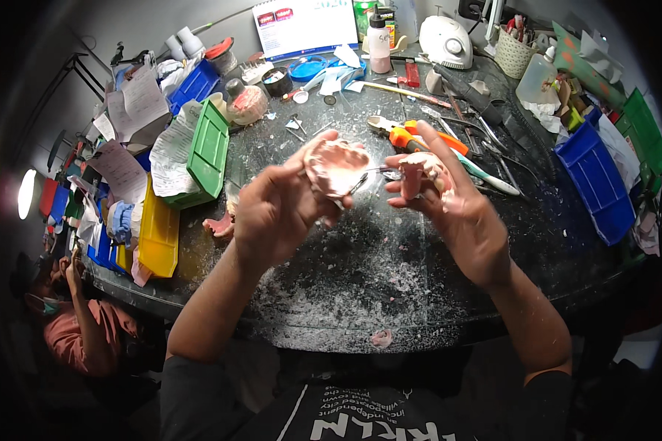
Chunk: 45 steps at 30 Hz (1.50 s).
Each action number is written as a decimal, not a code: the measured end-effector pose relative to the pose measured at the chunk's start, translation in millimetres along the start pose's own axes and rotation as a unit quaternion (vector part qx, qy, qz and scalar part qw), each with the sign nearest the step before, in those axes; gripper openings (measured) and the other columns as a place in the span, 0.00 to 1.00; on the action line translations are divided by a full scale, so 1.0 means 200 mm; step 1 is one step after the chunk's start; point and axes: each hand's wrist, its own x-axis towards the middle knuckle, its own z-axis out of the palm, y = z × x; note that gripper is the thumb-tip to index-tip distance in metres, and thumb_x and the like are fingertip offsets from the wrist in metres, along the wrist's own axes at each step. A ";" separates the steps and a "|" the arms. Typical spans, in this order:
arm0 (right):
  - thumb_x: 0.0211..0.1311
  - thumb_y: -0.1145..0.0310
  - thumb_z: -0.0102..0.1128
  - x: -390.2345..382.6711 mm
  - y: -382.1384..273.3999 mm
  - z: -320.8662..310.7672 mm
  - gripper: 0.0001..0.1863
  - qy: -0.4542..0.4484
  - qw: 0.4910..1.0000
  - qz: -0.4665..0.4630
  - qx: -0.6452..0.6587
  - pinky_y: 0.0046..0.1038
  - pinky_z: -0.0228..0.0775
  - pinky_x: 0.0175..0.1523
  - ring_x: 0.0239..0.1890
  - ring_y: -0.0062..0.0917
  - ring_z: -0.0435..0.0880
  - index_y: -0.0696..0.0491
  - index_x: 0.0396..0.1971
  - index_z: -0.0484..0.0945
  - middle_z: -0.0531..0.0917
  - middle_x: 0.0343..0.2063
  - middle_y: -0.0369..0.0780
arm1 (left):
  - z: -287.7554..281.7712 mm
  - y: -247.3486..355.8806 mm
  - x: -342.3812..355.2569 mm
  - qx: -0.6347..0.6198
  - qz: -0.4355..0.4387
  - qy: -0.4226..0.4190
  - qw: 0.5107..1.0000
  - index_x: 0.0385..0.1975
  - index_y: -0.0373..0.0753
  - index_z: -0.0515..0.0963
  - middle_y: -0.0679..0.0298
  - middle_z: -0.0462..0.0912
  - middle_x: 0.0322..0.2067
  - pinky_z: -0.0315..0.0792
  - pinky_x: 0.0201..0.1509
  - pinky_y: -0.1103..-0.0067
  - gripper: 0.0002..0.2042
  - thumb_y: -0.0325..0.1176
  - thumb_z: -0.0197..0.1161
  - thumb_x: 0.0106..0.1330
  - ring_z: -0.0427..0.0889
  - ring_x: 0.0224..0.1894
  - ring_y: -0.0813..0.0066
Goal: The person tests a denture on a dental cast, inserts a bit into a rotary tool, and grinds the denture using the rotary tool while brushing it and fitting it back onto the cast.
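Note:
In my left hand (271, 202) I hold a dental model (336, 170), its horseshoe of pale teeth around a pinkish hollow turned upward. My fingers curl round its left and lower sides. Close by on the right, my right hand (469, 224) grips a pink denture piece (413, 178) with pale teeth, index finger raised. A thin metal piece shows between the two; I cannot tell what it is or which hand holds it. Both hands are above the dark worktop (390, 250), slightly blurred. Just beyond the right hand lie orange-handled pliers (401, 137).
White powder (324, 309) covers the near worktop. A pink denture-like piece (219, 226) lies beside my left forearm. Green (210, 151) and yellow (159, 231) bins stand left, a blue bin (598, 182) right. Hand tools (493, 136) lie back right. Another person (88, 331) sits at lower left.

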 end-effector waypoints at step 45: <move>0.54 0.63 0.68 -0.01 0.09 0.14 0.35 0.005 0.689 -0.303 -0.658 0.38 0.68 0.59 0.59 0.40 0.75 0.58 0.61 0.68 0.75 0.57 0.51 | 0.14 -0.18 -0.12 0.270 0.106 0.024 0.957 0.62 0.31 0.61 0.58 0.75 0.52 0.71 0.61 0.75 0.28 0.24 0.65 0.64 0.76 0.55 0.74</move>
